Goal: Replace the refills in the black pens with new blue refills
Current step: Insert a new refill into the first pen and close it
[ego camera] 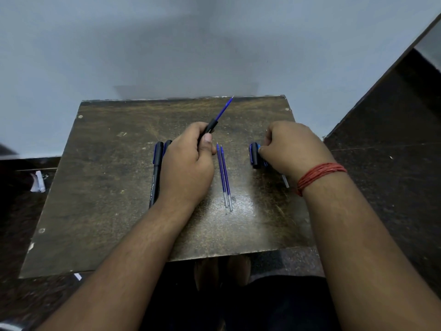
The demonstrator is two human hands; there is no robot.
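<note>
left hand (188, 163): curling its fingers round a black pen barrel (210, 127), thumb lying along it, holding it tilted up and away over the table.
thing in left hand: a blue refill (223, 109) is sticking out of the barrel's far end, its fine tip pointing toward the back edge of the table.
right hand (290, 149): resting on the table with fingers curled down, fingertips touching a small black and blue pen cap (255, 155); whether it is pinching the cap i cannot tell.
right wrist: wearing a red thread band (317, 176) wound round several times.
beside the right hand: a thin clear end of a tube (285, 181) is peeking out from under the wrist.
between the hands: two loose blue refills (224, 176) are lying side by side on the table, tips pointing away, clear ends toward the person.
left of the left hand: two capped black pens with blue clips (156, 173) are lying close together, the nearer one partly hidden by the hand.
table (102, 163): a worn dark brown wooden top standing against a pale grey wall (143, 44).
floor: a scrap of white paper (38, 181) is lying left of the table.
</note>
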